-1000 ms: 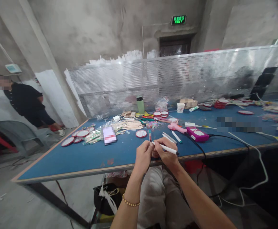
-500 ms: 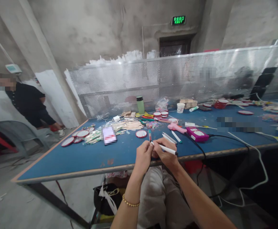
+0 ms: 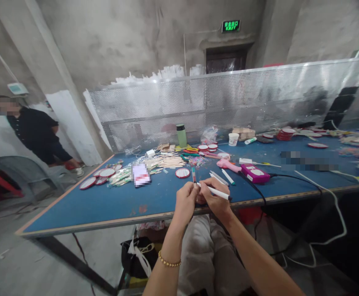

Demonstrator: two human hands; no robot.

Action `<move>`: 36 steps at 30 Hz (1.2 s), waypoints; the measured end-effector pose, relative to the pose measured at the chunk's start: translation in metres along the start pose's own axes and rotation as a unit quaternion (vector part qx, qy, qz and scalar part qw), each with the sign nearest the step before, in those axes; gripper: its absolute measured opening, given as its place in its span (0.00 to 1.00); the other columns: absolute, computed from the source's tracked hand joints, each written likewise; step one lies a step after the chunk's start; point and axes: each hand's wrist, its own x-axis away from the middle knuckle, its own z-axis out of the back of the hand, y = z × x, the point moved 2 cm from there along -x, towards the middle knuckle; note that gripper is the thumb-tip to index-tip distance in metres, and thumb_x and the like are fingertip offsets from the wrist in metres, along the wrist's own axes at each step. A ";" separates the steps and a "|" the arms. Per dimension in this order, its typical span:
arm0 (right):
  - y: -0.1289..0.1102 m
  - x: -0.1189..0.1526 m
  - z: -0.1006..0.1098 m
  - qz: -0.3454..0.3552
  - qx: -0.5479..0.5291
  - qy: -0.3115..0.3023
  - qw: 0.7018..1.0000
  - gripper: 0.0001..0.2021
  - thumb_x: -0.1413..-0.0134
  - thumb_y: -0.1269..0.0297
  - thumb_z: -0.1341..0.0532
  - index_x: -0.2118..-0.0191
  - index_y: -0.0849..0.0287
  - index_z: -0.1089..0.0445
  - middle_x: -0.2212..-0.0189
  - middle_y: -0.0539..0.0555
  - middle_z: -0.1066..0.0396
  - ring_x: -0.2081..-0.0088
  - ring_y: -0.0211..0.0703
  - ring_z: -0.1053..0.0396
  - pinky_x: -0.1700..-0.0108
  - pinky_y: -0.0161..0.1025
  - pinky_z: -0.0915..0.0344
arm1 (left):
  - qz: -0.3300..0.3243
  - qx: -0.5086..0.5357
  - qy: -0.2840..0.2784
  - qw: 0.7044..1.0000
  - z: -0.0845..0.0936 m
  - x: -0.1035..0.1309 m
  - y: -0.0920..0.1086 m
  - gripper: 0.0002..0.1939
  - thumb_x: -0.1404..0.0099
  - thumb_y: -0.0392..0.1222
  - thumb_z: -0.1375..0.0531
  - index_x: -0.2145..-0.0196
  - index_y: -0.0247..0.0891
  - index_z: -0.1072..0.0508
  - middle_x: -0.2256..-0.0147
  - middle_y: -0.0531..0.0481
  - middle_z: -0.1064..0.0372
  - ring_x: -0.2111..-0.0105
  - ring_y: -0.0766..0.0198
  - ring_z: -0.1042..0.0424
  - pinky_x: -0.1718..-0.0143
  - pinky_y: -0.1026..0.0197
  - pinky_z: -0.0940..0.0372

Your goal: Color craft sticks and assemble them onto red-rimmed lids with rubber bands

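My left hand (image 3: 186, 197) is closed, pinching a narrow stick with teal and red bands (image 3: 194, 173) that points up and away from me. In the fingers of my right hand (image 3: 215, 198) is a white marker pen (image 3: 218, 192), its dark end toward the right and its other end at the banded stick. Both hands meet at the table's front edge, and they hide the stick's lower end. White markers (image 3: 219, 178) and a teal-tipped marker (image 3: 228, 177) lie just beyond my right hand. A round red-rimmed disc (image 3: 182, 173) lies beyond my left hand.
Wooden sticks (image 3: 171, 161) and a phone-like object (image 3: 141, 174) lie on the blue table (image 3: 105, 209). A green bottle (image 3: 181, 136) and paper cup (image 3: 233, 139) stand behind. Right are a pink glue gun (image 3: 228, 165), a magenta box (image 3: 255, 173) and cables. A person (image 3: 36, 131) stands left.
The marker's dark end and my right hand have shifted very slightly to the right. Both hands keep their hold, and the things on the table stay put.
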 end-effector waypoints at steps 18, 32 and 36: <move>-0.001 -0.001 -0.001 0.025 0.005 -0.016 1.000 0.09 0.44 0.66 0.41 0.74 0.58 0.30 0.84 0.47 0.30 0.84 0.35 0.35 0.79 0.32 0.37 | 0.000 -0.006 0.002 1.000 0.000 -0.001 -0.004 0.17 0.38 0.50 0.47 0.79 0.38 0.41 0.80 0.58 0.46 0.76 0.69 0.45 0.74 0.65 0.49; -0.001 -0.001 0.000 0.024 0.018 -0.004 1.000 0.10 0.44 0.65 0.41 0.75 0.58 0.31 0.84 0.47 0.31 0.83 0.34 0.35 0.79 0.31 0.38 | 0.001 0.004 0.001 1.000 0.000 -0.001 -0.002 0.17 0.39 0.51 0.47 0.79 0.38 0.40 0.80 0.58 0.45 0.76 0.69 0.45 0.74 0.65 0.49; 0.000 -0.001 -0.001 0.016 0.015 -0.009 1.000 0.10 0.43 0.64 0.42 0.75 0.58 0.31 0.85 0.47 0.32 0.84 0.34 0.36 0.80 0.31 0.38 | -0.001 0.005 0.001 1.000 0.000 -0.001 -0.001 0.16 0.39 0.50 0.47 0.79 0.38 0.40 0.80 0.58 0.45 0.77 0.68 0.45 0.74 0.65 0.49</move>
